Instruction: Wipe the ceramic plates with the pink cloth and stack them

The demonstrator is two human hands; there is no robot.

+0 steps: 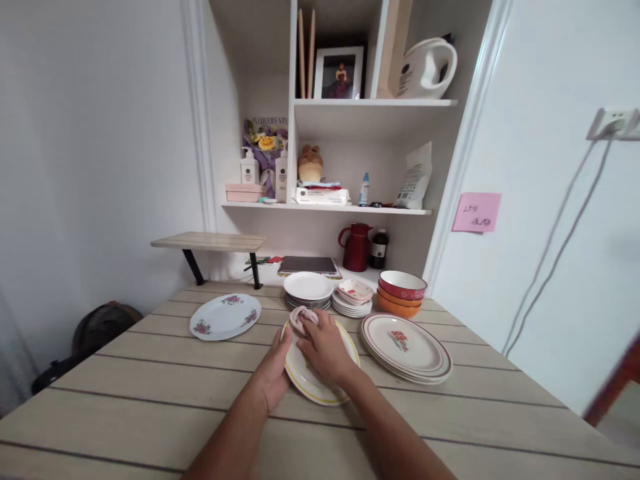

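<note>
In the middle of the table, a cream plate with a yellow rim [320, 395] is gripped at its left edge by my left hand [273, 373], thumb over the rim and fingers underneath. Across the plate's upper part lies my right hand [326, 348], its fingers closed on a bunched pale pink cloth [301, 319] pressed near the far left rim. The hand covers much of the plate's face. To the left lies a white plate with rose patterns [225, 317]. On the right, a stack of oval plates with a red-brown rim [407, 347] sits close by.
Behind are stacked white plates [308, 287], small square dishes [355, 291] and stacked red and orange bowls [401, 293]. A raised wooden shelf [210, 242] stands at the back left. Farther back are a red jug [357, 247], a dark bottle [379, 250] and a laptop [309, 266].
</note>
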